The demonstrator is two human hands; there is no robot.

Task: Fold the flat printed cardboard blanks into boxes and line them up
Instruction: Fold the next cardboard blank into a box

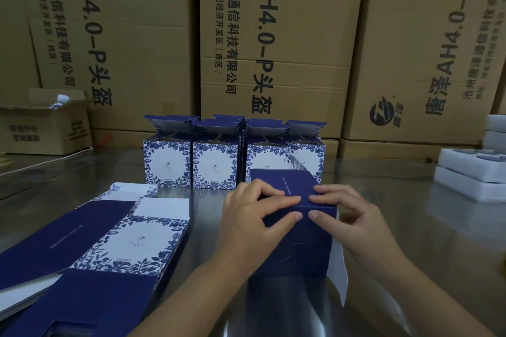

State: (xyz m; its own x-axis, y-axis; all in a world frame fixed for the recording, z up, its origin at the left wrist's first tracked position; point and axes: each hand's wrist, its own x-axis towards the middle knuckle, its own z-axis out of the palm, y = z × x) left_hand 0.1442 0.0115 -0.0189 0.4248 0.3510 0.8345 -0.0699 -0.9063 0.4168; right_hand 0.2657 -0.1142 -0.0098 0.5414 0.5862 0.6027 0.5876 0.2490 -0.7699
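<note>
Box [295, 216] sat mid-surface [410, 227], our hands [254, 224] [353, 216] pressing its top shut; brown cartons [273, 35] walled the far edge.

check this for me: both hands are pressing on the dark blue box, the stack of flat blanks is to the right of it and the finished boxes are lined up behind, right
Not quite. In the head view the flat blanks lie to the left of the dark blue box, not the right. The rest holds: the left hand and right hand both press on it, and the finished boxes stand lined up behind.
</note>
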